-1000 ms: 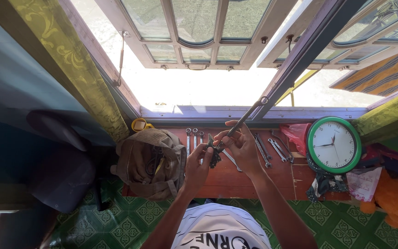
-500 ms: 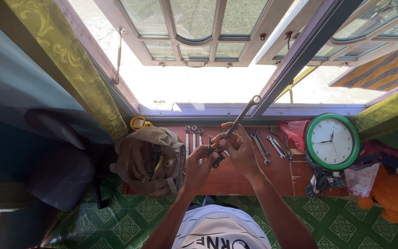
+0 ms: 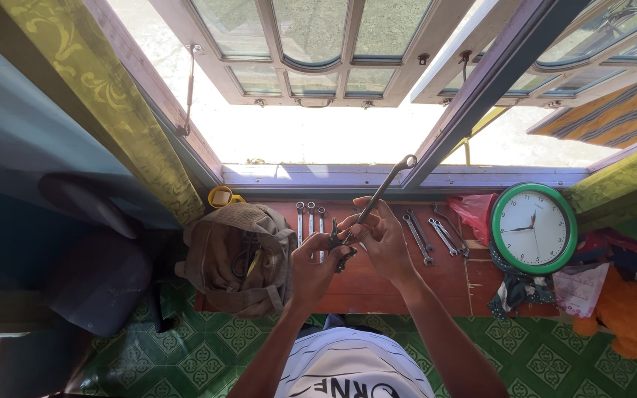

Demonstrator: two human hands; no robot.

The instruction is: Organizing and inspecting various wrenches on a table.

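My right hand (image 3: 383, 237) grips a long metal wrench (image 3: 386, 184) that points up and right toward the window frame. Its lower end meets a small dark metal part (image 3: 338, 247), which my left hand (image 3: 312, 269) holds from below. Both hands hover above a red-brown wooden table (image 3: 399, 284). Several wrenches (image 3: 310, 218) lie in a row on the table beyond my left hand, and more wrenches (image 3: 430, 234) lie to the right of my right hand.
A worn khaki tool bag (image 3: 241, 254) sits at the table's left end with a yellow cup (image 3: 222, 197) behind it. A green-rimmed wall clock (image 3: 533, 228), a red plastic bag (image 3: 475, 210) and an orange soft toy (image 3: 632, 317) crowd the right. An open window is ahead.
The wrench and both hands stayed almost in place; the hands dropped slightly and the wrench's ring end shifted a little. The grip on the dark part is unchanged.
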